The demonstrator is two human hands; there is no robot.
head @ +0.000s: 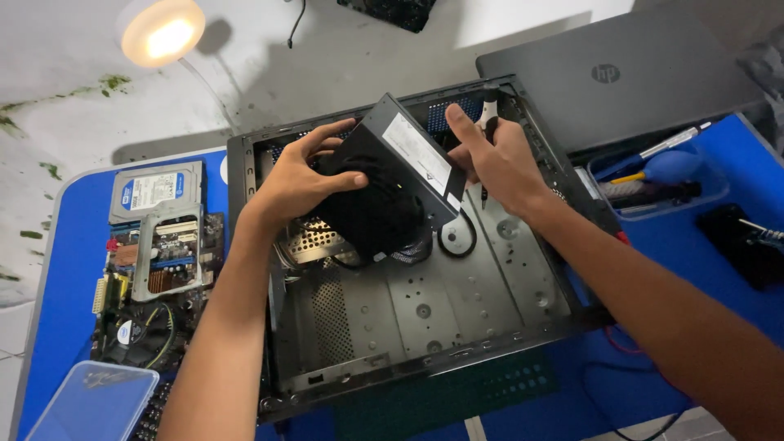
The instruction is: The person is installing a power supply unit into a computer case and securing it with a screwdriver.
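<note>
An open black computer case [425,314] lies flat on a blue table. Inside its far left part, a black power supply box [390,184] with a white label is tilted up. My left hand [298,175] grips its left side, fingers spread over the top edge. My right hand [494,159] rests against the box's right end and holds a screwdriver [488,114] with a black and white handle, tip pointing down. Black cables [453,241] hang from the box onto the case floor.
A motherboard [155,286] with a hard drive [155,189] on it lies left of the case. A clear plastic lid [94,400] is at bottom left. A closed laptop [621,73] and a clear tool tray [653,175] sit at the right. A round lamp [162,31] glows at top left.
</note>
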